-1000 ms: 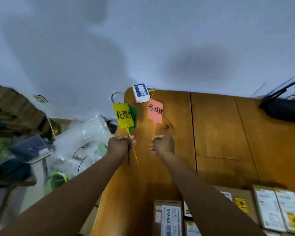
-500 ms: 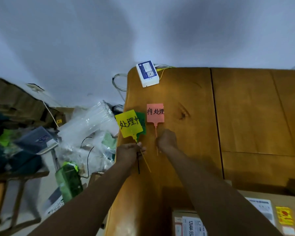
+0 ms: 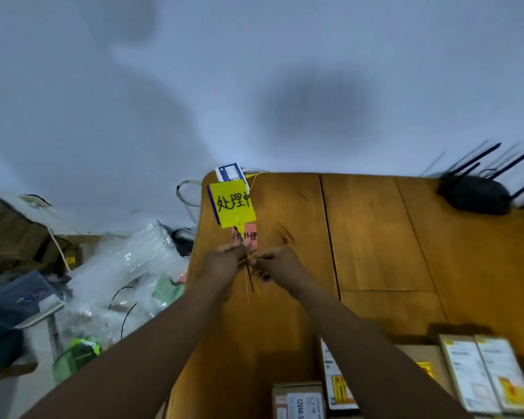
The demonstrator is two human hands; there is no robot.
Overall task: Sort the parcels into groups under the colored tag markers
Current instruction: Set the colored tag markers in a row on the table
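Hands meet over the wooden table (image 3: 375, 237). The left hand (image 3: 224, 263) is closed on the stems of the yellow tag (image 3: 232, 203), whose long axis points away from the person. The right hand (image 3: 277, 263) pinches the same stems. The pink tag (image 3: 250, 235) lies flat behind.

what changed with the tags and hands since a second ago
The right hand let go of the pink tag, which now lies on the table, and came across to meet the left hand at the tag stems. The yellow tag was raised higher, now partly covering the pink one. The left hand still holds the yellow tag; the parcels stayed put.
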